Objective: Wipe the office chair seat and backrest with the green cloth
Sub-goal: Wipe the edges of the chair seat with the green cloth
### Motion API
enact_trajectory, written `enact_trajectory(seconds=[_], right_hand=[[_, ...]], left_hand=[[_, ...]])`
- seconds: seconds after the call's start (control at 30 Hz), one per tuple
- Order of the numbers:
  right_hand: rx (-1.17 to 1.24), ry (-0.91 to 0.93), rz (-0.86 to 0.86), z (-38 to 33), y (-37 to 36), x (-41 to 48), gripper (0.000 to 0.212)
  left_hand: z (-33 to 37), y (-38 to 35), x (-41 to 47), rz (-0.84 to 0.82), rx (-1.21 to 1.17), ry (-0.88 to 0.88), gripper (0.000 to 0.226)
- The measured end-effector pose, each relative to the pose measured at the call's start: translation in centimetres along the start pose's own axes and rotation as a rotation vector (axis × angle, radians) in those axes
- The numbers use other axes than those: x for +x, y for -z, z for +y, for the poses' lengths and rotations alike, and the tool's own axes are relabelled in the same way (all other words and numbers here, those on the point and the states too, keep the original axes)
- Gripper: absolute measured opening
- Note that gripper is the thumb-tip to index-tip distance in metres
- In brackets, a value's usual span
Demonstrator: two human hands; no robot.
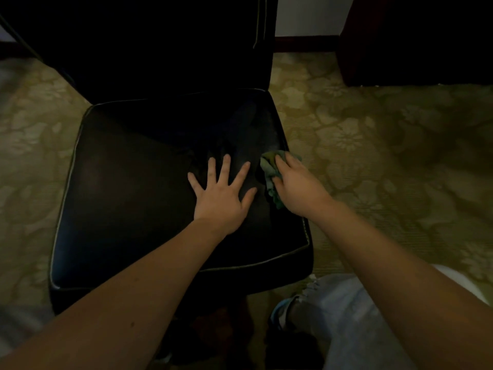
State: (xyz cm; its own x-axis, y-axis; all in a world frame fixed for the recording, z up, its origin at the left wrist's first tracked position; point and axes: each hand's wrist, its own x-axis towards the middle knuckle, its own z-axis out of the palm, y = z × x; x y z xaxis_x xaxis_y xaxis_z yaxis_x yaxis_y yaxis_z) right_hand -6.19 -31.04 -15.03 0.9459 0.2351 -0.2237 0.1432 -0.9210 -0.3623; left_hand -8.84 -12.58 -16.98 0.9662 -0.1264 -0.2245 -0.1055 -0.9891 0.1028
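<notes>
The seat (149,188) is being wiped. The right hand (298,185) presses the bunched green cloth (269,169) against the seat's right edge, its fingers closed around the cloth. The left hand (222,193) lies flat on the seat just left of the cloth, fingers spread and holding nothing. The next stroke probably runs leftward across the seat; the backrest (165,44) behind it looks untouched.
</notes>
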Motion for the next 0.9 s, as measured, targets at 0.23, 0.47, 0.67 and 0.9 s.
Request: enact_trajectory(seconds=[0.23, 0.47, 0.67, 0.9], right_hand=[[0.012, -0.014, -0.003, -0.1, -0.1, 0.4, 0.058], [0.006, 0.006, 0.030, 0.1, -0.3, 0.3, 0.062], [-0.038, 0.013, 0.021, -0.3, -1.0, -1.7, 0.063], [-0.051, -0.058, 0.008, -0.8, -0.6, 0.6, 0.060]], left_hand=[[-0.2, 0.0, 0.0, 0.002, -0.008, -0.014, 0.063], [0.2, -0.1, 0.3, 0.015, -0.015, -0.001, 0.062], [-0.2, -0.3, 0.1, 0.005, -0.002, -0.009, 0.063], [0.1, 0.1, 0.1, -0.010, -0.014, -0.007, 0.062]])
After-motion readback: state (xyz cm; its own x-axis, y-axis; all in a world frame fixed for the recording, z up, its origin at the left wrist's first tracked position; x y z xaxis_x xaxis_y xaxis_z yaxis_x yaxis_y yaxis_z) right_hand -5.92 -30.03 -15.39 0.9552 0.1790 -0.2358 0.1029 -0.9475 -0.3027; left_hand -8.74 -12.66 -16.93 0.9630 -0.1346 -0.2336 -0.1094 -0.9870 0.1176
